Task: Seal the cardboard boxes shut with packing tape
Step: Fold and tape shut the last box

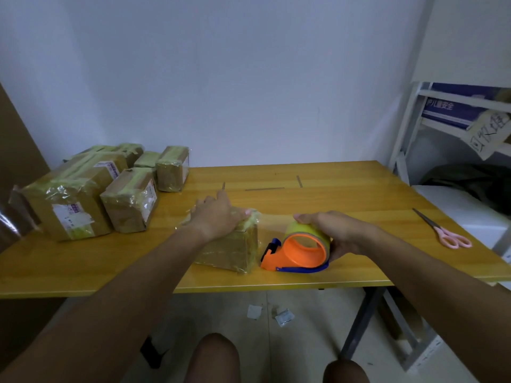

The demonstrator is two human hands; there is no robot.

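A small cardboard box (232,250), wrapped in clear tape, sits near the front middle of the wooden table (345,194). My left hand (218,217) lies flat on its top, fingers spread and pressing the tape down. My right hand (331,230) grips an orange and blue tape dispenser (297,251) with a yellowish roll, resting on the table just right of the box. A stretched strip of clear tape (272,218) runs from the roll to the box's top right edge.
Several taped boxes (83,200) are piled at the table's back left. Pink-handled scissors (445,230) lie near the right edge. A white metal shelf (453,128) stands to the right. Paper scraps (271,313) lie on the floor below.
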